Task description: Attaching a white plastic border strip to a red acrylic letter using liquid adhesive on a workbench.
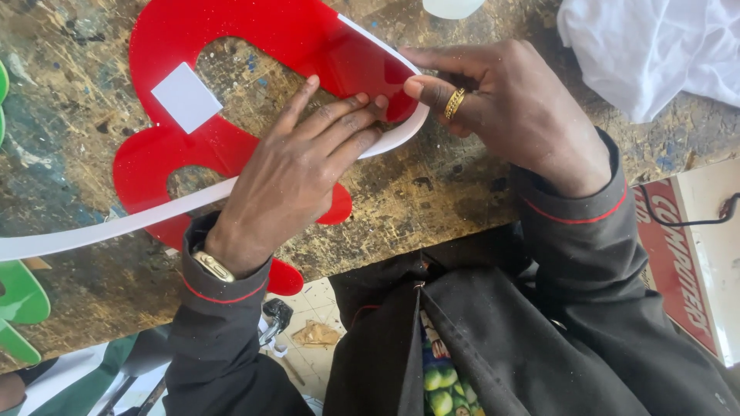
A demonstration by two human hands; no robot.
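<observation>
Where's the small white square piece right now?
In the head view, the small white square lies on the red cutout shape, upper left, just left of the left hand.

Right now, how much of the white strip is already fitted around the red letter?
Done: the white strip already follows the curved right edge of the red letter. In hand: the left hand presses the letter flat while the right hand pinches the strip against the curve. Left: the long part of the strip toward the left still lies loose across the worn bench.
</observation>
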